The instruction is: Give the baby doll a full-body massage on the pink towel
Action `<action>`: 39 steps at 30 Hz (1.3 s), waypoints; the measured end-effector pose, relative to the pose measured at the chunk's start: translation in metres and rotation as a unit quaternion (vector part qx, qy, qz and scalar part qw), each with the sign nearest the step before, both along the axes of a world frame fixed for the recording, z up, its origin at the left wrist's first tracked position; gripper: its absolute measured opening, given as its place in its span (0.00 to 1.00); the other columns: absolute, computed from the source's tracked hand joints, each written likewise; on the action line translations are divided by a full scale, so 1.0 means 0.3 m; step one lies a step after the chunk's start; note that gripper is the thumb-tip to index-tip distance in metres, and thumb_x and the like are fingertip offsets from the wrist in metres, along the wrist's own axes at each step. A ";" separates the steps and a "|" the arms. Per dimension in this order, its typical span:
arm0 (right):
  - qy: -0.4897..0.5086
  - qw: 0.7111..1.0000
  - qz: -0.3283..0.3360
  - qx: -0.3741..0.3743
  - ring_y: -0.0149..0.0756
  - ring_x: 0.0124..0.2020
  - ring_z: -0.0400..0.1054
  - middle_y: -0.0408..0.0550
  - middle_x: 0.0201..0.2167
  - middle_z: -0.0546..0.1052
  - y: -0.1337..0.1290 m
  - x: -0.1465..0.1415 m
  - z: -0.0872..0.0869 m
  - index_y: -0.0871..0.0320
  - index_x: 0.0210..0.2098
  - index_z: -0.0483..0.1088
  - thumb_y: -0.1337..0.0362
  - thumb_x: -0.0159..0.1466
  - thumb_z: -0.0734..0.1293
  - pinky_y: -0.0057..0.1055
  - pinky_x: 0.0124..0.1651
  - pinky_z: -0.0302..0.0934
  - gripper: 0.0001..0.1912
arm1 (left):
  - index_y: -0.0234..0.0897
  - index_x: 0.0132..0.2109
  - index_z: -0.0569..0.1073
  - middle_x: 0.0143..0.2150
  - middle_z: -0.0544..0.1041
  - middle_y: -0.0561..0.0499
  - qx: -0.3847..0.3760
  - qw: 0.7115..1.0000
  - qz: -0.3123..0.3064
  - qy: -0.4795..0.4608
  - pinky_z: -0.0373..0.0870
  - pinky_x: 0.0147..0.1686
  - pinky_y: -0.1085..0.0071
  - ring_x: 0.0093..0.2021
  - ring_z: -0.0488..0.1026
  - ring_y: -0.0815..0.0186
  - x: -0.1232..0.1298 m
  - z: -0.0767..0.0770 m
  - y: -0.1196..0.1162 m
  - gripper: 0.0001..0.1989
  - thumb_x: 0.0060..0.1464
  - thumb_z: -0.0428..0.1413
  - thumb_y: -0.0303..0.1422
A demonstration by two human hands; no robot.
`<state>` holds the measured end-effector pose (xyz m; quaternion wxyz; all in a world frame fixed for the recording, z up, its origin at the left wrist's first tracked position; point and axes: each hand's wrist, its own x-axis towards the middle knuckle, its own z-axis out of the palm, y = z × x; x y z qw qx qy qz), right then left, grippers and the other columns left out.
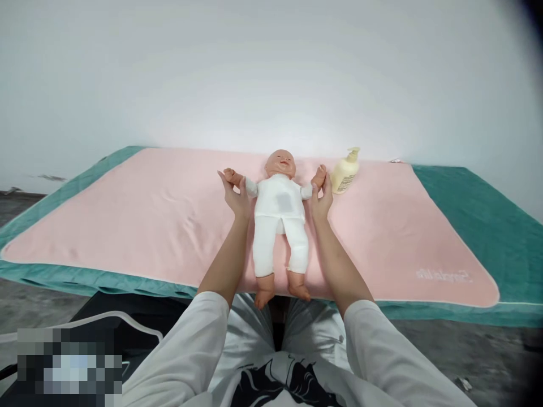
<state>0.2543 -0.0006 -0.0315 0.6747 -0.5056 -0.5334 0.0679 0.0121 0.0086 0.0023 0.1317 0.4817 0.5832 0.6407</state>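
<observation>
A baby doll with a white cloth body lies on its back on the pink mat, head toward the wall and feet at the near edge. Its arms are spread to both sides. My left hand is closed round the doll's forearm on the left, thumb on the near side. Over on the right, my right hand holds the doll's other forearm the same way. Just beyond my right hand stands a pale yellow pump bottle.
Under the mat is a green padded cover, showing at both ends and along the front edge. A white wall rises behind. At the lower left are a black surface, a white cable and a blurred-out patch.
</observation>
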 end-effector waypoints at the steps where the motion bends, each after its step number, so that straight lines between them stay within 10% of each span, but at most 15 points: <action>1: -0.008 1.000 0.002 -0.002 0.40 0.68 0.57 0.54 0.66 0.63 0.020 0.001 0.001 0.56 0.68 0.52 0.50 0.69 0.57 0.45 0.68 0.55 0.32 | 0.39 0.73 0.41 0.67 0.65 0.41 -0.003 1.000 -0.009 0.007 0.61 0.63 0.65 0.64 0.66 0.59 0.009 0.001 0.016 0.39 0.63 0.51 0.44; 10: -0.053 0.997 0.026 -0.059 0.42 0.70 0.52 0.55 0.68 0.59 0.188 0.031 -0.012 0.56 0.71 0.43 0.46 0.68 0.53 0.49 0.69 0.51 0.37 | 0.38 0.72 0.47 0.68 0.62 0.40 0.029 0.998 -0.055 0.005 0.55 0.66 0.63 0.69 0.57 0.60 0.043 0.007 0.199 0.32 0.67 0.43 0.45; 16: -0.108 0.985 -0.003 -0.132 0.46 0.67 0.55 0.57 0.66 0.60 0.264 0.054 -0.035 0.55 0.69 0.50 0.46 0.67 0.56 0.50 0.66 0.54 0.36 | 0.34 0.71 0.48 0.62 0.67 0.32 -0.085 0.991 -0.056 0.091 0.64 0.59 0.52 0.63 0.66 0.47 0.042 0.021 0.294 0.36 0.63 0.50 0.44; 30: -0.087 0.965 0.029 -0.247 0.48 0.63 0.62 0.51 0.61 0.70 0.278 0.054 -0.017 0.55 0.60 0.67 0.55 0.64 0.60 0.49 0.65 0.58 0.26 | 0.31 0.67 0.56 0.63 0.63 0.25 -0.365 0.856 -0.091 0.354 0.65 0.54 0.51 0.59 0.67 0.41 0.057 0.044 0.343 0.36 0.58 0.54 0.43; 39: -0.022 0.973 0.038 -0.227 0.45 0.63 0.64 0.49 0.62 0.70 0.265 0.050 -0.023 0.52 0.62 0.64 0.52 0.63 0.61 0.47 0.66 0.57 0.28 | 0.28 0.57 0.68 0.56 0.70 0.26 -0.349 0.869 -0.095 0.337 0.64 0.53 0.52 0.57 0.69 0.41 0.030 0.049 0.329 0.32 0.61 0.46 0.52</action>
